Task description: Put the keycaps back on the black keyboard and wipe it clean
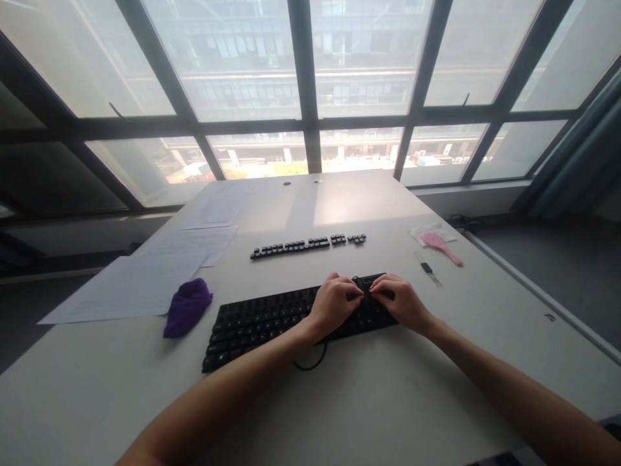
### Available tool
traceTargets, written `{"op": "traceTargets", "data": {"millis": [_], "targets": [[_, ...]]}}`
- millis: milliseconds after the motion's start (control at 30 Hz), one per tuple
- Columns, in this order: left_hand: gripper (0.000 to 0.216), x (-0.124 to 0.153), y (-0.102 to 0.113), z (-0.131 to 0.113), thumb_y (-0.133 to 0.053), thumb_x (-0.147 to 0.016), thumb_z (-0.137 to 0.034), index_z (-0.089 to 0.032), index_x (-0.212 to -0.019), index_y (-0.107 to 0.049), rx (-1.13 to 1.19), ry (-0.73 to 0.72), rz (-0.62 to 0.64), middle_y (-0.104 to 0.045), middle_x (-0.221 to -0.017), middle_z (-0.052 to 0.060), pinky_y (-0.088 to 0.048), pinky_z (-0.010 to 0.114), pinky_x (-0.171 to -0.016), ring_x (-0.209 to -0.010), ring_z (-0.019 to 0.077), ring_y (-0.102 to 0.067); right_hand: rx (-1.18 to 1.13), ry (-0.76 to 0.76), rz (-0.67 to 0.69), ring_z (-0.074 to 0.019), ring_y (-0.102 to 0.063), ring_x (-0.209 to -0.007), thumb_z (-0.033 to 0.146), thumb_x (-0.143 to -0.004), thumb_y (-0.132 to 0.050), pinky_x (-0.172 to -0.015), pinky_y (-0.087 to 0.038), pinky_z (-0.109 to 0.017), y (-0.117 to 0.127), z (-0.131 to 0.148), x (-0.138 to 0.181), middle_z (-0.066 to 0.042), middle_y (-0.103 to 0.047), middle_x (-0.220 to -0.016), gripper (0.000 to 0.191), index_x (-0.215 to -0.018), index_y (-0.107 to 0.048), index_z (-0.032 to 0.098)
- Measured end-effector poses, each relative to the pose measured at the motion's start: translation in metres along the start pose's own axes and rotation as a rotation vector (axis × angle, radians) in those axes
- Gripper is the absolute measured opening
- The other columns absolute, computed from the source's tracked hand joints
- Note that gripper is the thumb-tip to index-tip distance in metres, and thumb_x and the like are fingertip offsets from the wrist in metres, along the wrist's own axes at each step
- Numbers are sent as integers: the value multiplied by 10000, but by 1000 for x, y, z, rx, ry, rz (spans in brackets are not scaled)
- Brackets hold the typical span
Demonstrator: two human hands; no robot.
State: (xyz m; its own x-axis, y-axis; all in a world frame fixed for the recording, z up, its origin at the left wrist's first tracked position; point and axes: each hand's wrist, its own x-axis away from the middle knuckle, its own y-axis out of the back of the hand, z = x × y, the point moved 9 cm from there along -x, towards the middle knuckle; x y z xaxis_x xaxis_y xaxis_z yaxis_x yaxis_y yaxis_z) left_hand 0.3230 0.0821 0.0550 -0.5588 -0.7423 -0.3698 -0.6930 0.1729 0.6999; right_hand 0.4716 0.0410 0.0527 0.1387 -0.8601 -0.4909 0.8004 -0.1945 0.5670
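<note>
A black keyboard (pixel 259 323) lies at a slant on the white table, with its top rows showing bare sockets and keycaps seated lower down. Over its upper right part, my left hand (pixel 336 303) is closed, thumb and fingertips pinched together. My right hand (pixel 402 301) is pinched just to the right, its fingertips close to those of the left. Whatever sits between the fingers is too small or hidden to name. Beyond the keyboard, loose black keycaps (pixel 291 247) stand lined up in short rows. A keycap puller (pixel 426 268) with a black handle and wire ends rests to the right.
Left of the keyboard sits a crumpled purple cloth (pixel 188 307), beside sheets of paper (pixel 140 281). A pink hairbrush (pixel 440 247) lies partly on a white wrapper (pixel 417 234) at the right. The keyboard's cable (pixel 313 367) loops out at the front. Windows stand behind the table.
</note>
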Motion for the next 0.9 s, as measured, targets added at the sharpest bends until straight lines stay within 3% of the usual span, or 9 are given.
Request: {"op": "traceTargets", "data": {"millis": [300, 900], "targets": [[115, 4, -7, -14, -697, -882, -231, -255, -852, -805, -158, -110, 32, -753, -920, 28, -510, 330, -814, -894, 210, -572, 151, 85, 76, -230, -640, -884, 178, -915, -597, -860, -514, -421, -8, 4, 3, -52, -713, -931, 149, -832, -697, 250], [223, 5, -17, -23, -589, -965, -235, -210, -821, -757, -266, -193, 76, -699, -946, 52, -512, 331, -868, -915, 196, -570, 256, 72, 49, -233, -597, -909, 134, -882, -575, -870, -469, -397, -13, 6, 9, -62, -677, -952, 120, -839, -634, 229]]}}
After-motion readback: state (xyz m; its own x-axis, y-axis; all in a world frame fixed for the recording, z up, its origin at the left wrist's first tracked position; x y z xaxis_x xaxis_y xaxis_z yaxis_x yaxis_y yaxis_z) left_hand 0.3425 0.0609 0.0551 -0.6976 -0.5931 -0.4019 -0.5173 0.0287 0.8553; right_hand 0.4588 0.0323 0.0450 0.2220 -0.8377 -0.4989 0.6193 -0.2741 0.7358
